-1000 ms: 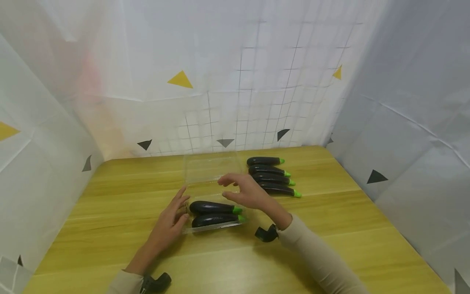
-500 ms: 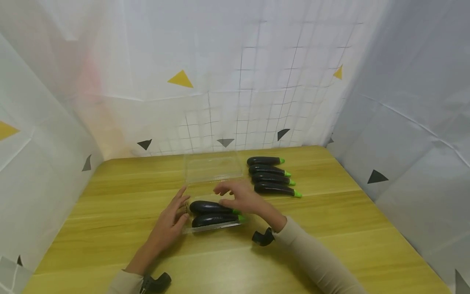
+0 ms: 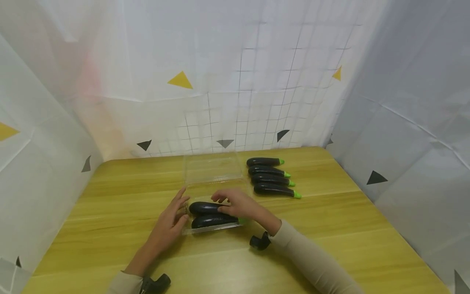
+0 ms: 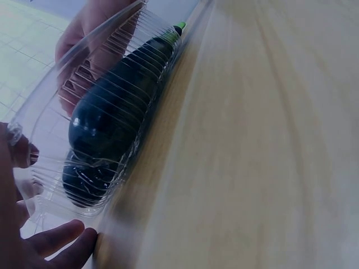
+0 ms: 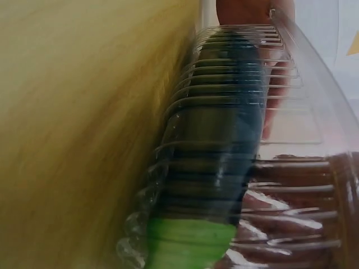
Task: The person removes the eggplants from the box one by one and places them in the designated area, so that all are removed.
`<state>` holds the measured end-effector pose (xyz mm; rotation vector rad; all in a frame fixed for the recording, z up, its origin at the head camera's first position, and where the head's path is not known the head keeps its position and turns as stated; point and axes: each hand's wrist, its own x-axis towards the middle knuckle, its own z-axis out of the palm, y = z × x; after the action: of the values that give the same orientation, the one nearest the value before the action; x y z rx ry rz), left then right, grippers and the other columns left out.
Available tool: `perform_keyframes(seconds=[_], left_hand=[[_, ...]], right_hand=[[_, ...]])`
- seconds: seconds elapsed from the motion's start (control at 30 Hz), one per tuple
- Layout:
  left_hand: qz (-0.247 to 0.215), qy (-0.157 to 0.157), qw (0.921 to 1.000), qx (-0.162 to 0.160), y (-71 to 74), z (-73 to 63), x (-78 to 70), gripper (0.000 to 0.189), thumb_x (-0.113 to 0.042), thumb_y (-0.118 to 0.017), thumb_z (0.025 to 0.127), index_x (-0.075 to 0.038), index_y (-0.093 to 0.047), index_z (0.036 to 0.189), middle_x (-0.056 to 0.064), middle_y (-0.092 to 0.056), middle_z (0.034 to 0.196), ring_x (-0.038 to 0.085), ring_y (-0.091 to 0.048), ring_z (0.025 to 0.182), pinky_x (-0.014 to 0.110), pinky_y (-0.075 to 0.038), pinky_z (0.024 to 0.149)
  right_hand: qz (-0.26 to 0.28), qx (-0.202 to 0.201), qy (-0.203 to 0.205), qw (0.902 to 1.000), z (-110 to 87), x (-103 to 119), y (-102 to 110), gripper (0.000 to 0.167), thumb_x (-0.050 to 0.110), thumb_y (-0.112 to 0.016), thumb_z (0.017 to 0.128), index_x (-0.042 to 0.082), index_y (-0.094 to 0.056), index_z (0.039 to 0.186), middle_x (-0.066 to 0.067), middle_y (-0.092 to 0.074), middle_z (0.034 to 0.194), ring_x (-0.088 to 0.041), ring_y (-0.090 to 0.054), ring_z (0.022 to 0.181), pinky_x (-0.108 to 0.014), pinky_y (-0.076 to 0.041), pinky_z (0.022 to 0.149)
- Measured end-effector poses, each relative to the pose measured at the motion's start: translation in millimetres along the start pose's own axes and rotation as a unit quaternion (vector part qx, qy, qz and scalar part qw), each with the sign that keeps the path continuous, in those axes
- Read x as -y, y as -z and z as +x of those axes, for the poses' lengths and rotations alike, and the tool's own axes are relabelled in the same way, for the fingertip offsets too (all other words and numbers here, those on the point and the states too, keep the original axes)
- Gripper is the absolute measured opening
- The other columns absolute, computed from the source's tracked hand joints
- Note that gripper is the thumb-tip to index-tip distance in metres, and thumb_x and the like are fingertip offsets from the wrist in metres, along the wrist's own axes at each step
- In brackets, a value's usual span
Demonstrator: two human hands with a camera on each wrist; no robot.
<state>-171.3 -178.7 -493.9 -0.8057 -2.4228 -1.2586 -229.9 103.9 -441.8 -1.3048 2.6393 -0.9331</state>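
A clear plastic clamshell box [image 3: 211,230] lies on the wooden table with its lid [image 3: 211,167] folded back. Two dark eggplants lie side by side in it, a rear eggplant [image 3: 201,208] and a front eggplant [image 3: 213,221]. At the box's left end is my left hand [image 3: 170,222], its fingers spread and fairly straight along the wall. My right hand [image 3: 240,204] reaches down over the rear eggplant's right part, thumb on its near side and bent fingers along its far side. Whether it grips is unclear. That hand hides the rear eggplant's stem end.
To the right behind the box lies a row of several more eggplants [image 3: 271,179] with green stem ends. White sheets [image 3: 176,114] with printed triangles and grid lines wall in the table at the back and sides. Black wrist devices [image 3: 260,241] sit at my cuffs.
My right hand has come down and slightly left, from above the box's far part onto the rear eggplant. The left hand, the box and the eggplants have stayed put.
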Motion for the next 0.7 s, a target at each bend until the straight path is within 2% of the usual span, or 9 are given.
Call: perform_keyframes(seconds=[0.37,0.7], left_hand=[[-0.005,0.006,1.0,0.0,0.6,0.3,-2.9,0.061,0.006,-0.061,0.095,-0.005,-0.047,0.153,0.009,-0.027,0.169,0.036,-0.053,0.135,0.058,-0.049,0.101],[-0.016,0.001,0.9999,0.004,0.7,0.5,-3.3,0.061,0.008,-0.059,0.096,-0.003,-0.045,0.155,0.011,-0.025,0.17,0.04,-0.053,0.134,0.055,-0.052,0.099]], right_hand=[[-0.004,0.018,-0.01,0.9998,-1.6,3.1,0.0,0.032,0.004,-0.072,0.098,-0.002,-0.067,0.129,-0.011,-0.072,0.12,-0.025,-0.07,0.109,-0.037,-0.056,0.094],[-0.059,0.026,-0.028,0.9975,-2.2,3.8,-2.3,0.034,0.01,-0.072,0.099,0.004,-0.067,0.132,-0.009,-0.071,0.124,-0.023,-0.067,0.112,-0.04,-0.054,0.096]])
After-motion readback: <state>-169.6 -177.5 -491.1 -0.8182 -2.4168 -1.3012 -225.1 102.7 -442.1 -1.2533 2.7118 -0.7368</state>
